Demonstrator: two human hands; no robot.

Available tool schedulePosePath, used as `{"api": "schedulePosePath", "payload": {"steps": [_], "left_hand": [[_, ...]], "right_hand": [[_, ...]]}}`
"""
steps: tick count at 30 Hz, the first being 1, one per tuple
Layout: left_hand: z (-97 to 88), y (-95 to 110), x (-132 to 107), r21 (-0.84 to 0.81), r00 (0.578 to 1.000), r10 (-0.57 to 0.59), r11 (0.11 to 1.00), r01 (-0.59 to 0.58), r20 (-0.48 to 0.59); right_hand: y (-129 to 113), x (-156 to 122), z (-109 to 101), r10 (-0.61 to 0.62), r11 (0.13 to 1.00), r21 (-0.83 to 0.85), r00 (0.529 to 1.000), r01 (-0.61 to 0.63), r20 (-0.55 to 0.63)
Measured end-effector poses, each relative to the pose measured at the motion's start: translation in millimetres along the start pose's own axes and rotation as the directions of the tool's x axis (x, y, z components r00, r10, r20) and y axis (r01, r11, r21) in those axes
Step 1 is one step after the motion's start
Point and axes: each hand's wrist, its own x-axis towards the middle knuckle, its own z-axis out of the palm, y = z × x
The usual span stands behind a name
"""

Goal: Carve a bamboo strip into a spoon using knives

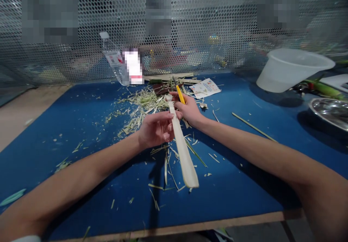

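My left hand (155, 128) pinches a long, pale, trough-shaped strip of stalk (182, 149) between thumb and fingers. The strip's broad end hangs toward me above the mat, and its narrow far end has a notched neck and a small knob. My right hand (191, 111) is closed around a yellow craft knife (180, 94), with the blade pointing up and away. Some right fingers are behind the strip near its narrow part; whether they touch it I cannot tell. Just beyond both hands lies a heap of green and pale shavings (146, 100).
A blue mat (89, 115) covers the table, strewn with scraps. Beyond stand a plastic bottle (112, 58) and a blurred-out upright screen (133, 66), before a perforated metal panel (190, 24). A printed packet (206, 88), white tub (282, 71) and metal bowl (330, 111) are rightward.
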Motion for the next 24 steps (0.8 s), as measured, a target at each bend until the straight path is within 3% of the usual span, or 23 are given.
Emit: {"api": "schedulePosePath", "payload": {"steps": [5,9,12,15,18,21,24], "left_hand": [[1.3,-2,5,0.125,0.996,-0.057,0.990,0.065,-0.066],[3.8,-2,14,0.226,0.958,-0.151,0.952,0.208,-0.245],[3.2,6,18,0.256,0.925,-0.064,0.952,0.170,-0.374],[0.9,22,17,0.310,0.919,0.039,0.946,0.092,-0.393],[-1.5,40,13,0.394,0.910,0.078,0.914,0.098,-0.406],[-4.2,53,7,0.714,0.878,0.256,0.689,0.128,-0.405],[-5.8,60,1,0.937,0.868,0.429,0.335,0.104,-0.249]], "right_hand": [[0,0,1,-0.008,1.000,-0.007,1.000,0.007,-0.021],[-4,-3,1,0.001,1.000,-0.025,1.000,-0.001,-0.008],[-8,-5,1,-0.031,0.999,-0.016,0.999,0.032,0.006],[-9,-5,2,-0.083,0.997,-0.004,0.996,0.083,0.039],[-7,-5,2,-0.113,0.994,0.006,0.992,0.112,0.058],[-5,-5,1,-0.112,0.993,-0.033,0.993,0.113,0.034],[-5,-6,0,-0.124,0.984,-0.133,0.992,0.119,-0.030]]}}
